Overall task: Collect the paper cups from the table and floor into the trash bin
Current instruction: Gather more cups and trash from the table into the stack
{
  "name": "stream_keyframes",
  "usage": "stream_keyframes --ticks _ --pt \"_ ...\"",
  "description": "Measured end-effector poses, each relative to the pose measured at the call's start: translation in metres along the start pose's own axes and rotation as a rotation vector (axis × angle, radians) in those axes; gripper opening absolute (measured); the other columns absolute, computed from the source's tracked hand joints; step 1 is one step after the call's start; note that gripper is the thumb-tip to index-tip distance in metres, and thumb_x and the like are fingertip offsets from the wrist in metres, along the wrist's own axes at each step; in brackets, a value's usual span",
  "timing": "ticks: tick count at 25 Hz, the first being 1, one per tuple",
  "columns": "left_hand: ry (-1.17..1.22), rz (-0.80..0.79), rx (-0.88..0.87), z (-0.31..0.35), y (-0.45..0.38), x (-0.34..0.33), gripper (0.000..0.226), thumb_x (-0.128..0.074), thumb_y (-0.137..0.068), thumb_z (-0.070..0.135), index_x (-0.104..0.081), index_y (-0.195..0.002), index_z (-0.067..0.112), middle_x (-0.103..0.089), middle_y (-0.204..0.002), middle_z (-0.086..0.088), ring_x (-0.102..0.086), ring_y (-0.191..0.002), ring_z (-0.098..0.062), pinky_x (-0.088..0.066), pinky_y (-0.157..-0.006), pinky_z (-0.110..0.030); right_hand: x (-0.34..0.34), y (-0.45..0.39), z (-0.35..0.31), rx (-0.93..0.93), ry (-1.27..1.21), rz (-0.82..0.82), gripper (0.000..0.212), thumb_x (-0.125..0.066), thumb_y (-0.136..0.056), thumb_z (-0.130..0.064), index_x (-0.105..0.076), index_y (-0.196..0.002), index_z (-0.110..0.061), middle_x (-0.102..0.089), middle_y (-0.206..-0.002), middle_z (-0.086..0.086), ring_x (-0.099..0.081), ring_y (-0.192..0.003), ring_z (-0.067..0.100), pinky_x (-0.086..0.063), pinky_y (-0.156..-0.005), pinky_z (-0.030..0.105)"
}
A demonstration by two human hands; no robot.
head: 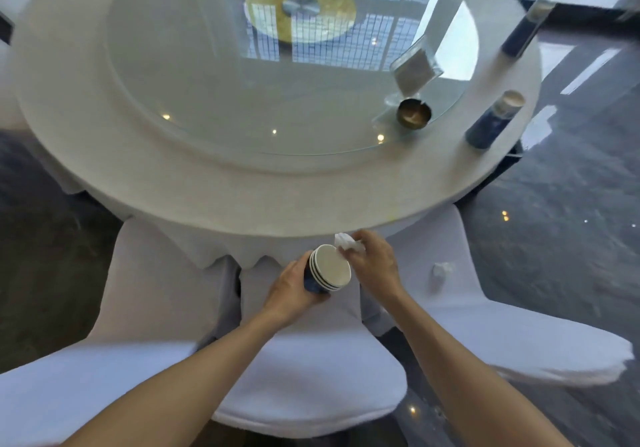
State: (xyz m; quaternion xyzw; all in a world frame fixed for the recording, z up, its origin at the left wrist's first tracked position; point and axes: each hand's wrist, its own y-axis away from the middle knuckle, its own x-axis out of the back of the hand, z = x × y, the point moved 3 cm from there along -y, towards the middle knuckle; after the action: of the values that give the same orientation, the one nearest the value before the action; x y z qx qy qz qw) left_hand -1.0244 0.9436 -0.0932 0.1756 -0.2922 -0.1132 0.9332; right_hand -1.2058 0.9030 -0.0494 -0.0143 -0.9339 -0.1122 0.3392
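My left hand (290, 285) grips a nested stack of blue paper cups (329, 271) with white insides, held over the chair just below the table's near edge. My right hand (375, 261) pinches a crumpled white tissue (348, 241) right at the stack's rim. Two more blue paper cups stand near the round table's right edge, one closer (493, 121) and one farther back (524, 27). No trash bin is in view.
The round white table (194, 183) carries a glass turntable (242, 100) with a brass bowl (414, 114) and a clear napkin holder (414, 65). White-covered chairs (311, 377) stand below me. A crumpled tissue (441, 271) lies on the right chair. Dark glossy floor (554, 221) lies to the right.
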Motion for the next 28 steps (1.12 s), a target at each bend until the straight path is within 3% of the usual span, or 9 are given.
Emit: stream_keyframes --ticks 2,4,9,13,18,20,23,25,28 --pt "-0.003 0.02 -0.043 0.027 0.004 -0.008 0.088 -0.083 -0.06 0.05 -0.049 -0.141 0.042 -0.064 -0.129 0.006 -0.063 -0.119 -0.019 -0.055 -0.096 -0.044 0.021 0.011 -0.005 0.047 0.007 -0.01 0.015 -0.069 -0.093 -0.03 -0.069 -0.102 -0.017 -0.068 -0.1 -0.001 -0.062 -0.09 0.017 -0.039 -0.069 0.027" --pt "-0.018 0.044 -0.056 0.05 0.008 -0.022 0.089 -0.086 -0.061 0.045 -0.05 -0.142 0.039 -0.065 -0.129 0.004 -0.063 -0.119 -0.021 -0.055 -0.096 -0.045 0.042 0.021 0.0 0.08 0.058 -0.043 0.017 -0.066 -0.091 -0.018 -0.068 -0.108 -0.013 -0.066 -0.108 0.006 -0.063 -0.096 0.026 -0.039 -0.072 0.028" --pt "-0.068 0.141 -0.086 0.104 0.04 -0.074 0.083 -0.092 -0.067 0.036 -0.054 -0.141 0.032 -0.066 -0.128 0.002 -0.065 -0.116 -0.023 -0.054 -0.093 -0.039 0.11 0.061 0.027 0.115 0.098 -0.287 0.03 -0.062 -0.095 -0.033 -0.07 -0.119 -0.015 -0.07 -0.105 0.009 -0.066 -0.099 0.027 -0.054 -0.089 0.043" --pt "-0.002 0.202 -0.069 0.126 0.073 -0.127 0.082 -0.094 -0.07 0.035 -0.054 -0.141 0.03 -0.063 -0.124 0.007 -0.064 -0.11 -0.018 -0.05 -0.081 -0.028 0.157 0.096 0.051 0.284 0.274 -0.187 0.039 -0.053 -0.099 -0.031 -0.063 -0.135 -0.02 -0.068 -0.125 0.006 -0.064 -0.113 0.026 -0.052 -0.095 0.04" --pt "0.001 0.202 -0.051 0.159 0.094 -0.175 0.086 -0.094 -0.067 0.04 -0.053 -0.142 0.034 -0.064 -0.126 0.008 -0.065 -0.111 -0.016 -0.056 -0.088 -0.033 0.195 0.104 0.087 0.371 0.25 -0.047 0.017 -0.064 -0.093 -0.017 -0.066 -0.109 -0.012 -0.064 -0.111 0.006 -0.064 -0.09 0.027 -0.052 -0.075 0.036" --pt "-0.02 0.2 -0.048 0.172 0.092 -0.183 0.084 -0.092 -0.066 0.038 -0.053 -0.141 0.036 -0.064 -0.126 0.011 -0.064 -0.111 -0.014 -0.054 -0.089 -0.031 0.202 0.096 0.096 0.34 0.24 -0.138 0.01 -0.058 -0.093 -0.014 -0.068 -0.093 -0.014 -0.067 -0.094 0.003 -0.062 -0.079 0.025 -0.05 -0.068 0.036" --pt "-0.099 0.177 -0.062 0.184 0.075 -0.192 0.084 -0.09 -0.066 0.035 -0.053 -0.141 0.04 -0.063 -0.129 0.011 -0.062 -0.115 -0.014 -0.051 -0.092 -0.03 0.201 0.082 0.107 0.231 0.182 -0.435 0.034 -0.045 -0.091 -0.004 -0.047 -0.063 -0.022 -0.048 -0.067 -0.003 -0.043 -0.06 0.013 -0.035 -0.055 0.026" --pt "-0.124 0.134 -0.064 0.189 0.056 -0.2 0.086 -0.091 -0.065 0.032 -0.052 -0.142 0.039 -0.062 -0.13 0.009 -0.062 -0.116 -0.017 -0.052 -0.095 -0.033 0.206 0.064 0.112 0.147 0.116 -0.54 0.042 -0.041 -0.094 0.001 -0.042 -0.061 -0.025 -0.043 -0.066 -0.006 -0.038 -0.059 0.008 -0.031 -0.053 0.02" --pt "-0.118 0.072 -0.053 0.197 0.021 -0.214 0.087 -0.092 -0.067 0.03 -0.05 -0.143 0.035 -0.062 -0.131 0.007 -0.061 -0.118 -0.018 -0.051 -0.093 -0.032 0.219 0.032 0.124 0.059 0.035 -0.524 0.036 -0.04 -0.092 0.003 -0.049 -0.063 -0.017 -0.048 -0.067 -0.003 -0.043 -0.06 0.01 -0.037 -0.058 0.023"
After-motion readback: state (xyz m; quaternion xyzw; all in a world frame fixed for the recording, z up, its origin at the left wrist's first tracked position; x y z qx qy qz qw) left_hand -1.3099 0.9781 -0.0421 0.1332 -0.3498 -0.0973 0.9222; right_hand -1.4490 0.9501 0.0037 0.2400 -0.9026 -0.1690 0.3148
